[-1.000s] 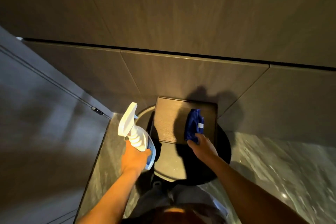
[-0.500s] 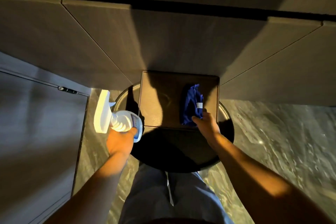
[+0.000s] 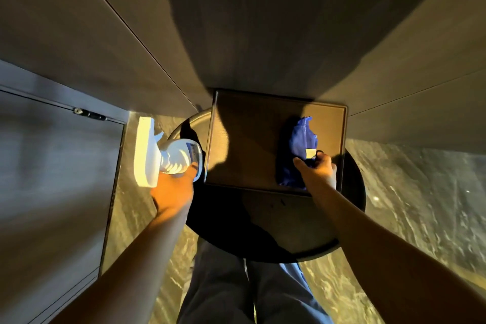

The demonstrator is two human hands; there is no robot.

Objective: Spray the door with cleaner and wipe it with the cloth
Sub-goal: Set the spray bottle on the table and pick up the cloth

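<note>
Dim wood-grain panels [image 3: 249, 34] fill the upper part of the head view, with a grey door [image 3: 52, 179] at the left and marbled floor [image 3: 420, 205] at the lower right. Against the panels a round dark table [image 3: 289, 231] is seen, and on it a brown square tray [image 3: 249, 144]. A white spray bottle [image 3: 163, 155] is gripped by the left hand [image 3: 173, 189], fingers wrapped around its body, its nozzle turned toward the door, just left of the table's edge. A blue cloth [image 3: 299, 144] lies on the right half of the tray; its near end is pinched by the right hand [image 3: 318, 173], thumb and fingers closed on the fabric. Grey trousers [image 3: 236, 284] are seen below the table.
</note>
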